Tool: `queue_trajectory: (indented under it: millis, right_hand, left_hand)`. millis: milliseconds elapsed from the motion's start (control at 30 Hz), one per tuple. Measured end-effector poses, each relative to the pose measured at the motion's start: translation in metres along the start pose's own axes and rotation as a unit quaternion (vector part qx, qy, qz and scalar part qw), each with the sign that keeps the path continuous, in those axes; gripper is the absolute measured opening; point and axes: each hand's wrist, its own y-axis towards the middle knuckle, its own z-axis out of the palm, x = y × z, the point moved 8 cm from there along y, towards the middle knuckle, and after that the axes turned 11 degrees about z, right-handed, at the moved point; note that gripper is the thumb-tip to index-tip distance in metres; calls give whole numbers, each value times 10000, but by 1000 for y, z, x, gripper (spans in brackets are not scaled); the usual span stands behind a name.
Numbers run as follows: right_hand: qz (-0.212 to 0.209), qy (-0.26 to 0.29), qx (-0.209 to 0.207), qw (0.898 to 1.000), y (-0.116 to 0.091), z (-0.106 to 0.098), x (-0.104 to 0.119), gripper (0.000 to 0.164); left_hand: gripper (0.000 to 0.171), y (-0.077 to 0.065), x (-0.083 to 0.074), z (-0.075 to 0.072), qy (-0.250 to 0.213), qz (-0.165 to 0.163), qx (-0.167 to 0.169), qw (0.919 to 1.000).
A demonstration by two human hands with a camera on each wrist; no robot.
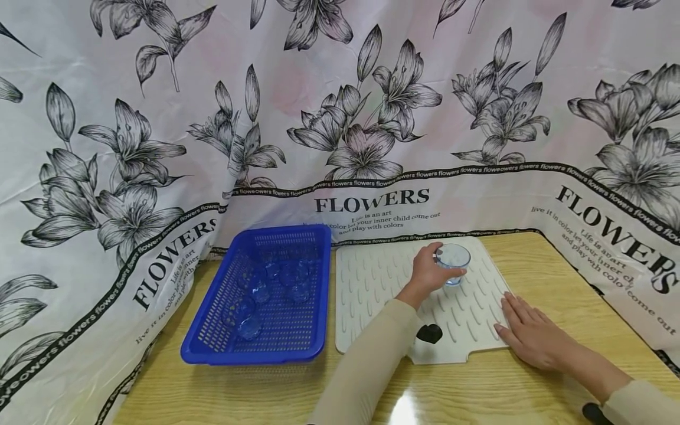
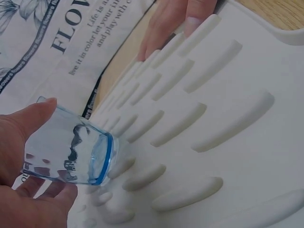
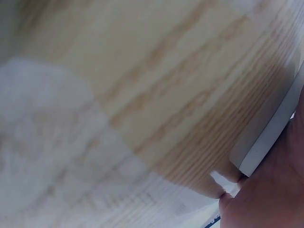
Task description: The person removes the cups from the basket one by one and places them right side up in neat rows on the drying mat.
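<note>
My left hand (image 1: 431, 271) grips a clear bluish drinking glass (image 1: 453, 260) over the far right part of a white ridged draining board (image 1: 372, 295). In the left wrist view the thumb and fingers wrap the glass (image 2: 71, 147), its blue-tinted base close to the ridges. My right hand (image 1: 536, 333) lies flat with straight fingers at the board's right edge, fingertips on its rim. The right wrist view shows that hand (image 3: 270, 190) beside the board's pale edge (image 3: 270, 133).
A blue plastic basket (image 1: 255, 354) holding several clear glasses (image 1: 249, 326) stands left of the board. Both rest on a wood-grain table (image 1: 297, 395). A flower-printed cloth (image 1: 372, 118) hangs behind and along both sides. The board has a dark hole (image 1: 429, 333) near its front edge.
</note>
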Motion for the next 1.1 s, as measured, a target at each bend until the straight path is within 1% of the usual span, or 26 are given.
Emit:
queue_trajectory:
  millis: [133, 267, 367, 500, 733, 900, 1100]
  right_hand:
    - [17, -10, 7, 10000, 0, -1, 1, 71]
    - [40, -41, 25, 10000, -1, -1, 2, 71]
    - [22, -95, -7, 10000, -1, -2, 3, 70]
    - [41, -34, 16, 10000, 0, -1, 3, 72]
    - [40, -72, 20, 10000, 2, 1, 3, 71]
    - [44, -26, 66, 10000, 3, 3, 1, 73]
    - [83, -20, 116, 9999, 3, 5, -3, 73]
  left_hand:
    - [76, -2, 0, 2, -27, -43, 2, 10000]
    - [76, -2, 0, 3, -84, 2, -19, 10000]
    - [76, -2, 0, 4, -37, 55, -3, 10000]
    - [77, 0, 1, 2, 15, 106, 5, 9999]
    - [77, -1, -1, 1, 151, 35, 10, 9999]
    - [77, 0, -1, 0, 169, 61, 38, 9998]
    - [77, 0, 1, 4, 184, 61, 81, 9998]
